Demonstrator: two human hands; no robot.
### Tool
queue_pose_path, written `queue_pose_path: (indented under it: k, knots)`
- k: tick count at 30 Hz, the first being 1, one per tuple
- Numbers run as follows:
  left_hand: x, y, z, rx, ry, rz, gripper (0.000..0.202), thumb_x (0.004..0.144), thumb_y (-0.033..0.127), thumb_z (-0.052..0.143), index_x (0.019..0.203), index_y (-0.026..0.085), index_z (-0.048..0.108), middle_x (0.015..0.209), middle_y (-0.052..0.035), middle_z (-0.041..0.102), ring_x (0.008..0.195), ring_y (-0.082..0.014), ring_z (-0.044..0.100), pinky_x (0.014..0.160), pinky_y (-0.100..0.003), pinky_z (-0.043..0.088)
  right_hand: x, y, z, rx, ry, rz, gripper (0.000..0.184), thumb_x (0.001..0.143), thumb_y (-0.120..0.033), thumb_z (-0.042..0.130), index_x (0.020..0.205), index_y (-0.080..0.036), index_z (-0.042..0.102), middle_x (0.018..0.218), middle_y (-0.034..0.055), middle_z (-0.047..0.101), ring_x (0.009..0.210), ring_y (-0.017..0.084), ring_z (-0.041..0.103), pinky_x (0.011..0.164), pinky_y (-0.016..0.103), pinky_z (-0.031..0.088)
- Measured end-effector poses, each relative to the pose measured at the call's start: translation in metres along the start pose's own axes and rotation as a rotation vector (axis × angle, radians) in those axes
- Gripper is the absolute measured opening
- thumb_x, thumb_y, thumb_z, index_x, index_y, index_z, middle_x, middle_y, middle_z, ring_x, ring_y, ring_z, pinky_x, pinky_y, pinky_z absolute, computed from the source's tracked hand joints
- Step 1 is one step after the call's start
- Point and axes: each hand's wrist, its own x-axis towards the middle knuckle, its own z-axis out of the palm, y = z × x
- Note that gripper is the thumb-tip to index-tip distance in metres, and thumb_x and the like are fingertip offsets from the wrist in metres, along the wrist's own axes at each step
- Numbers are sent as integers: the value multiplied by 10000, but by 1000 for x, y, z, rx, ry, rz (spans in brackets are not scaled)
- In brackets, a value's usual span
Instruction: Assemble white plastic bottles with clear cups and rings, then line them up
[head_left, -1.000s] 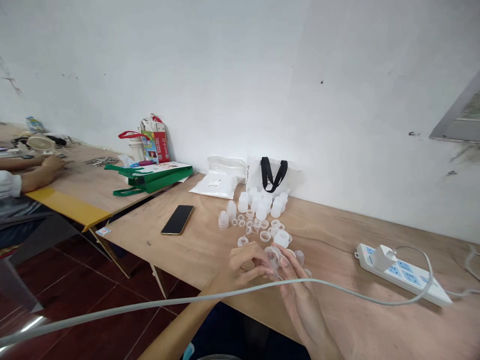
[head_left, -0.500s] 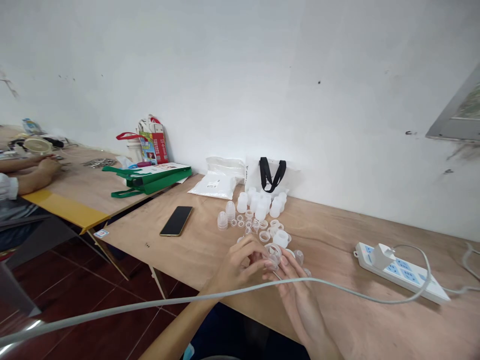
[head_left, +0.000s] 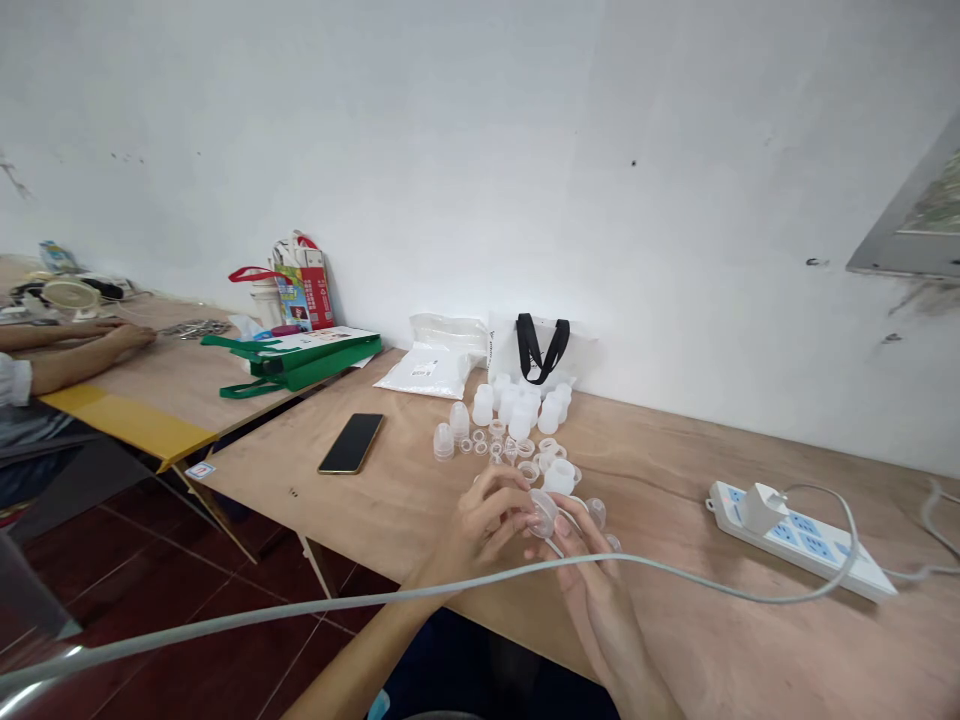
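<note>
Cable (head_left: 225,622): strung lower left to right, crossing before both forearms, so there's a snag risk.
Left hand (head_left: 487,515): fingertips pinching a clear cup (head_left: 541,513) at lower centre, likely for fine control.
Right hand (head_left: 585,540): half-curled beside the cup; its grip's hidden, can't tell.
Table (head_left: 420,500): near edge under the wrists.
Rings (head_left: 527,470): just beyond, probably for easy reach.
Power strip (head_left: 817,545): lower right, sideways room before it.
White bottles (head_left: 519,418): bunched at centre.
</note>
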Motion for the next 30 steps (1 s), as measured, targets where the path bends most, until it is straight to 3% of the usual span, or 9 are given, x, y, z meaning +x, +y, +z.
queue_pose_path:
  k: [6,10,13,17,22,28,30]
  knots:
    - [-1,-6,5,-48,20,-42,199,1023,359,558,973,177,621,1117,-114,643,797,-141,614,690,-261,523,-8,-5,0,-260,32,-58,507,866,-579,726,1303,-326,682,1243,60,737,1046,285,723,925,442,597]
    - [-2,-4,8,-189,23,-244,285,985,460,607,1049,190,540,991,-65,654,759,-136,629,633,-232,500,-11,-7,-1,-330,27,-127,507,860,-535,748,1323,-339,677,1257,53,740,1111,282,715,1010,446,563]
    - [2,5,5,-203,-92,-371,345,984,487,601,1164,198,547,947,-30,657,725,-127,611,641,-232,486,-10,-7,-4,-438,32,-161,477,881,-527,728,1313,-330,686,1319,50,710,1193,283,678,1060,437,531]
    - [8,18,3,-99,-189,-416,325,1012,498,539,1034,191,642,853,-11,657,706,-131,570,629,-233,433,-5,-4,-11,-493,23,-157,477,906,-534,697,1333,-322,670,1319,63,708,1163,283,694,997,418,572]
    - [7,20,3,41,-309,-405,381,1035,492,476,844,182,587,738,13,575,636,-125,485,589,-243,345,-1,0,-18,-491,42,-118,493,895,-555,703,1312,-295,661,1213,86,744,1124,286,708,956,406,586]
    - [4,18,-1,79,-367,-407,383,1061,499,403,891,189,552,722,22,538,622,-128,462,571,-250,296,2,1,-18,-476,30,-84,486,914,-579,666,1296,-289,591,1096,77,771,985,255,740,848,367,605]
    - [4,19,-2,89,-364,-427,380,1070,478,376,889,188,542,733,20,536,634,-130,461,582,-249,300,3,1,-19,-528,40,-139,436,905,-577,676,1218,-280,606,1037,69,778,910,240,745,780,341,610]
